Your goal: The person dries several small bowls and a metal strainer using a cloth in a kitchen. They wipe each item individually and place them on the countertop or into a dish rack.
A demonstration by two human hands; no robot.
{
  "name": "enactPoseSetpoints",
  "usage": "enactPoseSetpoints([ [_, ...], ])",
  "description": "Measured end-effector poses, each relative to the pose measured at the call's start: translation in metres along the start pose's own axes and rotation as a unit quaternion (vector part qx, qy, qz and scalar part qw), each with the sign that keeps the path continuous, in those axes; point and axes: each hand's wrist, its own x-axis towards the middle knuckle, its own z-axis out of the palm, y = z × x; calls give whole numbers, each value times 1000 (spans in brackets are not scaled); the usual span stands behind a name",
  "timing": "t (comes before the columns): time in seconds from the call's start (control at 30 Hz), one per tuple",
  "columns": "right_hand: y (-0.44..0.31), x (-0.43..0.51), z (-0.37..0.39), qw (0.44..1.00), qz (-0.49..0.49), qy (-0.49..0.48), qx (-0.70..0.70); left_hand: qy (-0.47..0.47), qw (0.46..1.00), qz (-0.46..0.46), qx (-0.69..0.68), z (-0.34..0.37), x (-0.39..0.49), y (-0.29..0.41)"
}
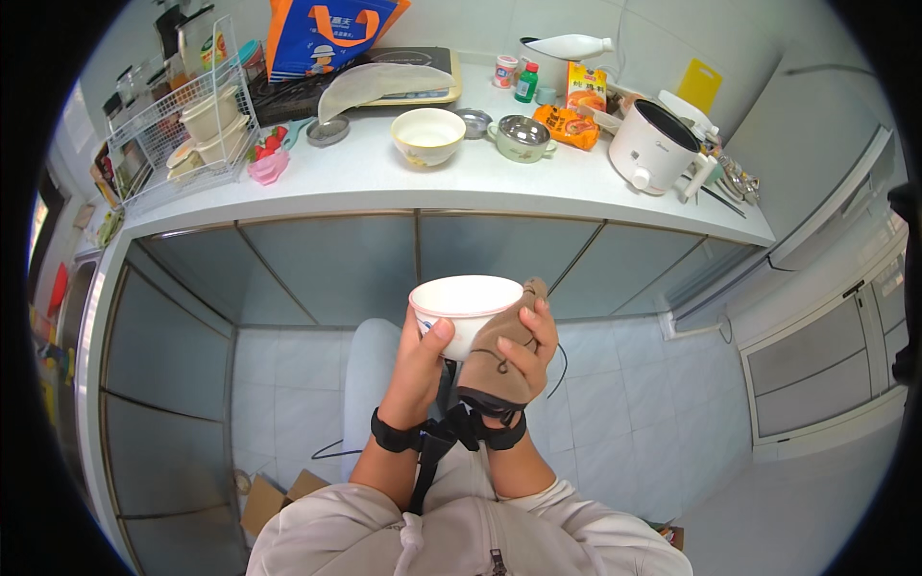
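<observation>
In front of my body I hold up a white bowl (pixel 461 299) with a pink rim and a blue motif on its side. My left hand (pixel 425 353) grips its left side, thumb on the outer wall. A brown cloth (pixel 497 360) with dark line markings and a black edge lies against the bowl's right side. My right hand (pixel 529 353) presses this cloth to the bowl with its fingers. The bowl's underside is mostly hidden. Past it, on the white counter (pixel 331 169), stand a cream bowl (pixel 428 137) and a green two-handled metal-lined bowl (pixel 522 138).
A white electric pot (pixel 655 147) stands at the counter's right. At the left are a wire rack (pixel 180 137) with containers and a pink dish (pixel 268 168) near strawberries. A blue-orange bag (pixel 328 36) stands behind. Cabinet doors (pixel 331 259) lie below; a cardboard box (pixel 266 504) sits on the floor.
</observation>
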Motion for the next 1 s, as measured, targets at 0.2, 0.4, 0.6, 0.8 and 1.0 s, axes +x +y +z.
enactPoseSetpoints([
  [0.2, 7, -3, 1, 989, 81, -4, 122, 12, 999, -6, 31, -8, -1, -6],
  [0.4, 9, 0, -3, 971, 121, -4, 204, -2, 1000, -16, 22, -7, -1, -4],
  [0.6, 2, 1, -7, 976, 107, 18, 187, -55, 998, -23, -2, -8, -4, -7],
  [0.8, -3, 6, -8, 992, 65, 20, 106, -72, 995, -6, 72, -8, 3, -10],
  [1.0, -13, 10, -15, 999, -12, 15, -25, -47, 998, -9, 48, -6, 0, 0],
])
